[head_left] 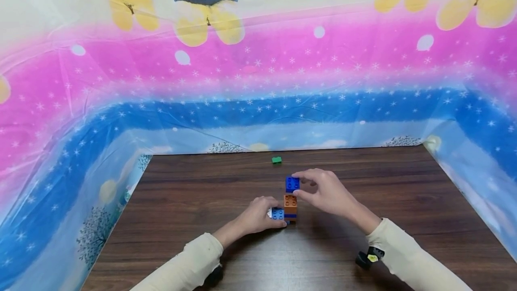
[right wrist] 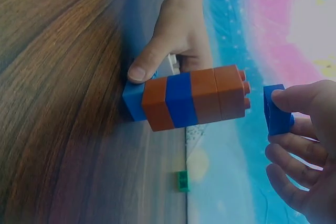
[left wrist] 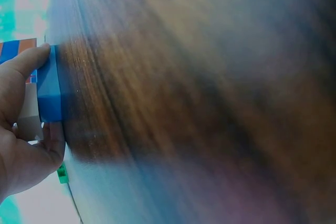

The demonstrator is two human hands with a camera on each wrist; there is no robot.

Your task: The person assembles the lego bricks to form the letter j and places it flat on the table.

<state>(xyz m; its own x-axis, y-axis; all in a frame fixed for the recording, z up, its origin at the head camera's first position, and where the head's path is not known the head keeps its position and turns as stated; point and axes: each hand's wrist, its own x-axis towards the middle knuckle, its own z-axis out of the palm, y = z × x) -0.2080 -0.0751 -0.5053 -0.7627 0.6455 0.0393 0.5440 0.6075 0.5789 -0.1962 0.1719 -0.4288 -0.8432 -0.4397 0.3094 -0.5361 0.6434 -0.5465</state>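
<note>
Looking down from the head view, a person's right hand point(head_left: 327, 192) is pinching a blue brick point(head_left: 292, 184) between thumb and fingertips just above the block tower point(head_left: 290, 208), which is standing upright on the wooden table point(head_left: 194, 192), studs up and long axis vertical. The left hand point(head_left: 258, 215) is gripping a low blue brick point(head_left: 277, 213) at the tower's foot, beside a white piece. A small green brick point(head_left: 276, 160) is lying well apart near the table's far edge. No writing or brand is legible on any brick.

In the left wrist view, the left hand point(left wrist: 23, 124) is clamping the low blue brick point(left wrist: 50, 90) between thumb and finger against the table.

In the right wrist view, the tower point(right wrist: 194, 98) is showing orange, blue, orange, orange bands above a blue base, its studs pointing toward the held blue brick point(right wrist: 276, 109), which is sitting apart from them. The right hand point(right wrist: 304, 145) is curling round that brick.
</note>
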